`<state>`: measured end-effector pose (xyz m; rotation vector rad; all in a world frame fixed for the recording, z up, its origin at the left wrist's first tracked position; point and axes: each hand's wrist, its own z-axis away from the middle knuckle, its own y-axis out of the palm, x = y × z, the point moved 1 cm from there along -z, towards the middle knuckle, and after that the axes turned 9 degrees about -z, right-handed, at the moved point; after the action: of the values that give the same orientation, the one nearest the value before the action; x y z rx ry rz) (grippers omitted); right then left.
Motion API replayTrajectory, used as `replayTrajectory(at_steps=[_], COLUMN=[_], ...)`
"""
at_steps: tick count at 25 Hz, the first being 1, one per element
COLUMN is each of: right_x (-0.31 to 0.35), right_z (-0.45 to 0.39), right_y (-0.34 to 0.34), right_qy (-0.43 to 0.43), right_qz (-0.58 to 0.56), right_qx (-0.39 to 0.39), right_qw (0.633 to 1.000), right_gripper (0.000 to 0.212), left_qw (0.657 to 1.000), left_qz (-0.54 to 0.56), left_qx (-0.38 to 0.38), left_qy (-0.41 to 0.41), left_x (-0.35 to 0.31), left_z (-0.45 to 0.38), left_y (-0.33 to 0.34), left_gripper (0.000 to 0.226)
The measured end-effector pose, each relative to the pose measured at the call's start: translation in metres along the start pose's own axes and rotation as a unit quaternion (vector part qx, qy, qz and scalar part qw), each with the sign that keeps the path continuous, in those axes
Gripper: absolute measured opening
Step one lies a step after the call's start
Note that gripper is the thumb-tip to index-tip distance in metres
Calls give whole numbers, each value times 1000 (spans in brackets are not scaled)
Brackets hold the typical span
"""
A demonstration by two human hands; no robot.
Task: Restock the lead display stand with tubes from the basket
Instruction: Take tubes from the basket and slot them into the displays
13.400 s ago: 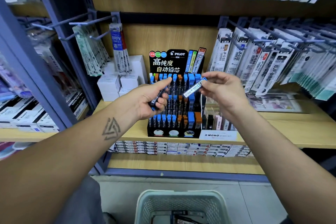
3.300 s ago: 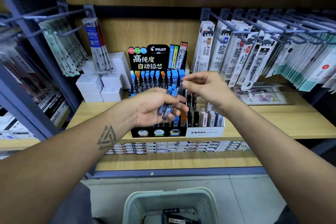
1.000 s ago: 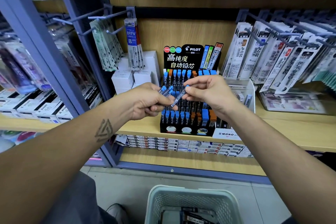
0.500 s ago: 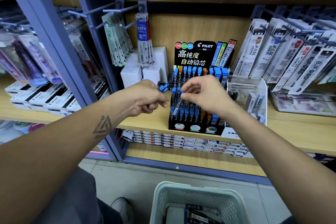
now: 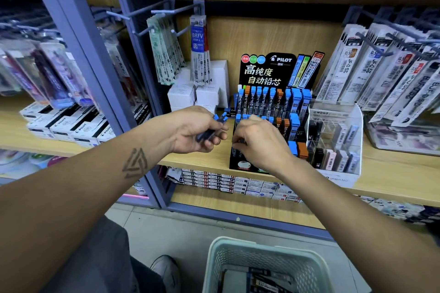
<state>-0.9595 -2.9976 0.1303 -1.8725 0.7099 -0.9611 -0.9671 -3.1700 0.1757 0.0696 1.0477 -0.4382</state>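
Plainly, the lead tubes [image 5: 220, 118] were slim, rigid plastic sticks with blue caps, light enough that several sat together in one fist. They looked smooth and likely slippery, so a pinch near the cap end, where the body widens a little, would probably hold best; squeezing hard seemed unnecessary, though the leads inside would be brittle if a tube were dropped.

The left hand [image 5: 194, 129] was curled round a small bunch of them just left of the display stand [image 5: 271, 112], their blue caps poking out past the knuckles. The right hand [image 5: 259, 144] was down at the stand's lower left rows with its fingers bent as if pinching a tube into a slot; the tube itself was hidden, so what it held could not be told for certain.

The stand stood on a wooden shelf [image 5: 390, 173], its tiers mostly filled with blue and orange caps, touching a clear box of other leads [image 5: 333, 140] on its right. More tubes lay in the pale basket [image 5: 262, 252] on the floor below.
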Motion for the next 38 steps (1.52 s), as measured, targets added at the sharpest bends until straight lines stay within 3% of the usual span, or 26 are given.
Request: replayTrajectory(at_steps=[2, 4, 5, 7, 9, 13, 16, 19, 22, 26, 31, 38], right_x=[-3, -6, -9, -11, -11, -18, -32, -41, -49, -57, -63, -52], right_z=[0, -3, -5, -6, -3, 2, 4, 6, 8, 9, 4, 3], right_y=[0, -11, -20, -36, -45, -51, -67, -79, -85, -93, -89, -69], right_qy=[-6, 59, 110, 186, 203, 229, 245, 238, 223, 209, 187, 131], right_qz=[-2, -117, -212, -415, -508, -536, -545, -567, -537, -493, -267, -125], right_qx=[14, -28, -57, -77, -74, -114, -173, -206, -211, -217, -179, -131], right_qw=[1000, 991, 969, 887, 834, 804, 783, 761, 786, 816, 928, 975], right_gripper=[10, 11, 11, 18, 21, 18, 12, 10, 7, 11, 13, 2], left_qw=[1000, 1000, 999, 998, 995, 993, 998, 997, 994, 990, 990, 997], left_qz=[12, 15, 19, 28, 36, 38, 0, -13, 23, 44, 46, 0], left_qx=[12, 26, 34, 56, 84, 102, 26, -37, -71, -91, -96, -42], left_qy=[-1, 8, 14, 29, 42, 49, 58, 66, 78, 98, 90, 69], left_x=[0, -1, -2, -5, -9, -14, -17, -21, -29, -34, -33, -29], left_z=[0, 0, 1, 4, 7, 7, -2, -13, -18, -24, -30, -27], left_y=[0, 2, 4, 9, 16, 28, 30, 26, 23, 19, 23, 33], left_gripper=[17, 20, 22, 22, 21, 18, 6, 11, 18, 11, 5, 11])
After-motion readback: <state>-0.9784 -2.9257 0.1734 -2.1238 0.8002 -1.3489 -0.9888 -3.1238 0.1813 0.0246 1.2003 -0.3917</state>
